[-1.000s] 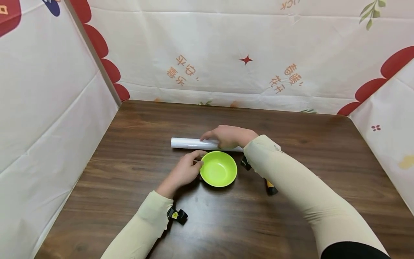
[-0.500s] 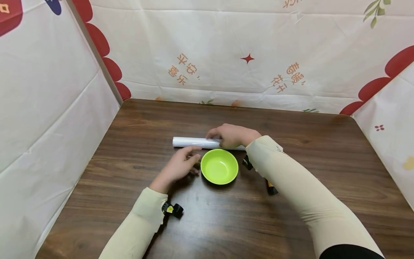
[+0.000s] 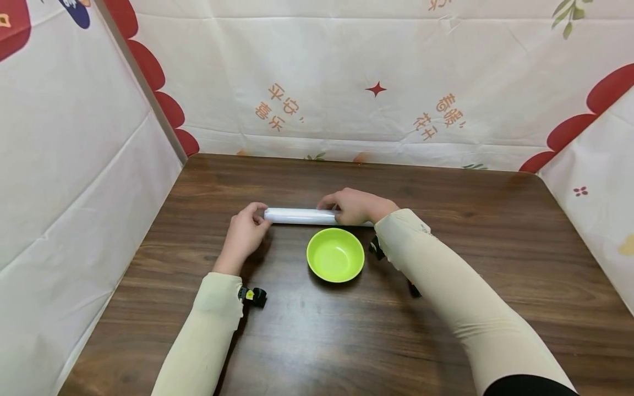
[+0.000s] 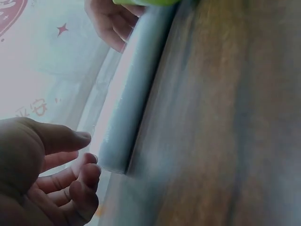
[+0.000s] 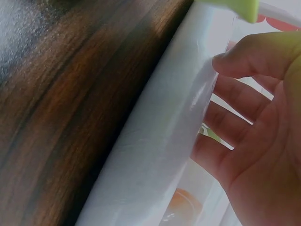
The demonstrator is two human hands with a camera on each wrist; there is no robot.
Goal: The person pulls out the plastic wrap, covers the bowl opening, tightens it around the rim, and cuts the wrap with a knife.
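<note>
A glossy white roll of cling film (image 3: 299,216) lies lengthwise left to right on the table. My right hand (image 3: 358,206) holds it from above near its right part; in the right wrist view the thumb (image 5: 237,59) touches one side and the fingertips pass behind it. At the roll's left end is my left hand (image 3: 244,234), its thumb and loosely bent fingers beside the end; in the left wrist view the thumb (image 4: 66,139) comes close to the roll's edge without wrapping it. A lime-green bowl (image 3: 335,255) stands just in front of the roll.
A dark object (image 3: 414,290) lies partly hidden under my right forearm. The brown wooden table (image 3: 317,341) is bounded by white printed cloth (image 3: 317,71) at the back and sides. My right sleeve (image 3: 455,286) crosses the right side of the table.
My left hand has let go of the green bowl's rim and moved left and away from me to the roll's left end. The right hand stays at the roll; the bowl stands nearly unmoved.
</note>
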